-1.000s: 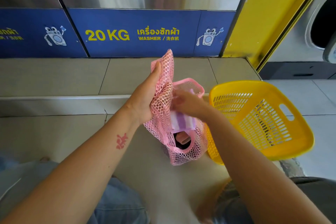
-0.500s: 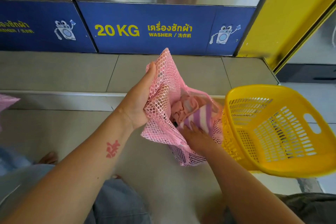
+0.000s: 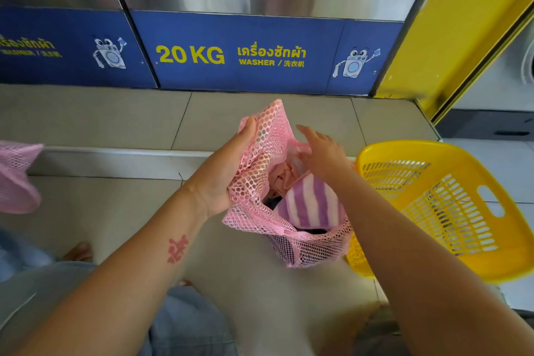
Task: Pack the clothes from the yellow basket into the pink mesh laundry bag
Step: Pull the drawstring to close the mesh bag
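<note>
The pink mesh laundry bag (image 3: 261,182) stands on the tiled floor with its mouth held wide. My left hand (image 3: 228,170) grips the bag's left edge and lifts it. Inside lie a purple-and-white striped cloth (image 3: 310,205) and a pale pink garment (image 3: 281,178), with something dark beneath them. My right hand (image 3: 322,152) hovers over the far rim of the bag, fingers spread, holding nothing. The yellow basket (image 3: 450,211) sits tilted just right of the bag, touching it; no clothes show in it.
A steel washer front with a blue "20 KG" panel (image 3: 245,55) rises behind a tiled step (image 3: 115,153). Another pink mesh bag (image 3: 17,176) shows at the left edge. A yellow pillar (image 3: 462,23) stands at the right. My knees fill the bottom of the view.
My right hand pushed the striped cloth down into the bag, then drew out and rose to the far rim, open. The left hand kept its hold on the bag's edge.
</note>
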### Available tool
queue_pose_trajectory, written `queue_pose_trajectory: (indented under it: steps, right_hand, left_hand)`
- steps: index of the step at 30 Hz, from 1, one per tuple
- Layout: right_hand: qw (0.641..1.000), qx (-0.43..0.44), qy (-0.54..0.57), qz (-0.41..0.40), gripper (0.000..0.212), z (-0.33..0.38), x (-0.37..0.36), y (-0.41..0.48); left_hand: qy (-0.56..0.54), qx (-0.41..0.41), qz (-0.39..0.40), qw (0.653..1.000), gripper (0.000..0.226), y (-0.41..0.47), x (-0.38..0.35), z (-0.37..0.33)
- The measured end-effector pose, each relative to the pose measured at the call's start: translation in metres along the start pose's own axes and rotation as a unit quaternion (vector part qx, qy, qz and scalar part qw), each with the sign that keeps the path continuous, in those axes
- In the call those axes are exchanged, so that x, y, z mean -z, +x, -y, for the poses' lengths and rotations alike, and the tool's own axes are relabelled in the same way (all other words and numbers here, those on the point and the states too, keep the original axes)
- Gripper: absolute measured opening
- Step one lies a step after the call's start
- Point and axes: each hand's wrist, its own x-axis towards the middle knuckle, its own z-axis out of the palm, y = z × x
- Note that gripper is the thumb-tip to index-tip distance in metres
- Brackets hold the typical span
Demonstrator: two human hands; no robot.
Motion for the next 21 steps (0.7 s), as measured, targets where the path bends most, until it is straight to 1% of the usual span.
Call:
queue_pose_trajectory:
  steps: [2, 4, 5, 7, 8, 9, 10, 11, 12, 13, 14, 15, 16, 17, 18, 19, 20, 21]
  right_hand:
    - [0.996, 0.01, -0.074, 0.049, 0.049, 0.0, -0.005, 0.009]
    - [0.992, 0.01, -0.116, 0.052, 0.036, -0.001, -0.008, 0.016]
    - [0.992, 0.008, -0.117, 0.043, 0.032, -0.002, -0.008, 0.02]
    - [0.996, 0.004, -0.085, 0.021, 0.027, -0.007, -0.009, 0.027]
    - [0.998, -0.001, -0.064, 0.013, 0.025, -0.01, -0.008, 0.029]
    - [0.999, -0.007, -0.043, 0.007, 0.025, -0.012, -0.006, 0.031]
    - [1.0, -0.013, -0.024, 0.0, 0.025, -0.015, -0.005, 0.032]
    - [1.0, -0.018, -0.005, -0.009, 0.024, -0.018, -0.004, 0.032]
    - [1.0, -0.021, 0.011, -0.02, 0.023, -0.019, -0.003, 0.031]
    - [0.999, -0.026, 0.022, -0.029, 0.021, -0.02, -0.002, 0.029]
    - [0.998, -0.028, 0.031, -0.037, 0.019, -0.02, -0.001, 0.028]
    - [0.998, -0.029, 0.041, -0.043, 0.017, -0.021, -0.001, 0.027]
    - [0.997, -0.027, 0.052, -0.048, 0.016, -0.021, -0.001, 0.025]
    - [0.996, -0.026, 0.064, -0.048, 0.016, -0.021, 0.0, 0.024]
    - [0.996, -0.022, 0.076, -0.048, 0.016, -0.021, 0.001, 0.022]
    - [0.995, -0.018, 0.086, -0.048, 0.017, -0.022, 0.002, 0.02]
    - [0.994, -0.011, 0.095, -0.049, 0.018, -0.022, 0.004, 0.017]
    - [0.993, -0.005, 0.104, -0.05, 0.019, -0.023, 0.005, 0.015]
  left_hand:
    - [0.024, -0.008, 0.004, 1.0, 0.051, -0.006, 0.006, 0.0]
    - [0.056, -0.001, 0.001, 0.998, 0.059, -0.011, 0.015, 0.0]
    - [0.075, 0.004, 0.007, 0.997, 0.062, -0.012, 0.02, 0.0]
    - [0.12, 0.025, 0.018, 0.992, 0.066, -0.013, 0.03, 0.004]
    - [0.174, 0.035, 0.013, 0.984, 0.071, -0.01, 0.034, 0.007]
    - [0.254, 0.043, 0.016, 0.966, 0.075, -0.007, 0.037, 0.01]
    - [0.339, 0.05, 0.032, 0.939, 0.075, -0.004, 0.036, 0.013]
    - [0.421, 0.056, 0.061, 0.903, 0.069, -0.001, 0.033, 0.018]
    - [0.502, 0.057, 0.102, 0.857, 0.06, 0.002, 0.029, 0.022]
    - [0.578, 0.065, 0.147, 0.8, 0.055, 0.007, 0.026, 0.029]
    - [0.628, 0.081, 0.189, 0.75, 0.053, 0.012, 0.024, 0.037]
    - [0.655, 0.094, 0.216, 0.718, 0.058, 0.016, 0.021, 0.043]
    - [0.66, 0.092, 0.221, 0.712, 0.064, 0.02, 0.021, 0.05]
    - [0.658, 0.071, 0.197, 0.723, 0.067, 0.026, 0.02, 0.054]
    - [0.648, 0.038, 0.152, 0.745, 0.061, 0.033, 0.019, 0.057]
    - [0.634, 0.006, 0.103, 0.767, 0.049, 0.04, 0.016, 0.056]
    - [0.621, -0.027, 0.053, 0.782, 0.037, 0.047, 0.011, 0.054]
    - [0.607, -0.058, 0.008, 0.793, 0.03, 0.057, 0.005, 0.052]
